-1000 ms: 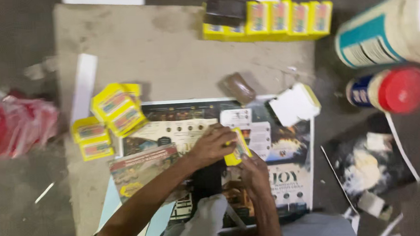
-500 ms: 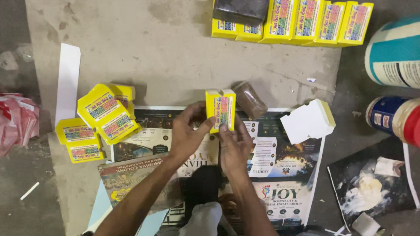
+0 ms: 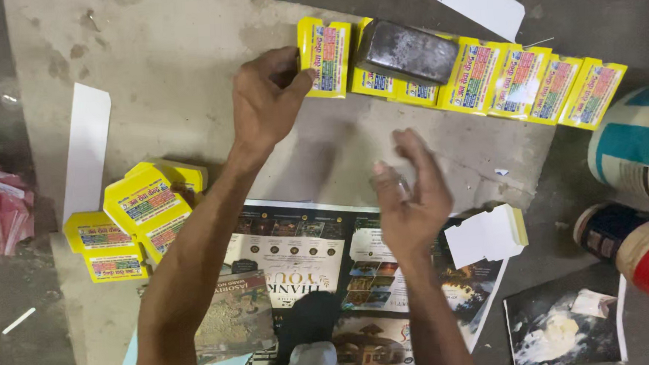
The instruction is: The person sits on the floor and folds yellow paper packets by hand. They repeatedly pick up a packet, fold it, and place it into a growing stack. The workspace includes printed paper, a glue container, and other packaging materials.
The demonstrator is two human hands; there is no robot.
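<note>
Yellow packet [image 3: 324, 56] stands at the left end of a row of yellow packets [image 3: 515, 83] on the grey floor [image 3: 171, 79], pinched at its left edge by the left hand [image 3: 267, 97]. A dark metal block [image 3: 408, 50] lies across the row just beside it. The right hand [image 3: 408, 200] hovers empty with fingers spread over a printed poster [image 3: 306, 257]. Loose yellow packets [image 3: 137, 214] are heaped at the left.

Seven yellow packets in row [image 3: 474, 75], one dark block [image 3: 406, 51]

Yellow packets [image 3: 474, 75] with multicoloured striped labels
</note>
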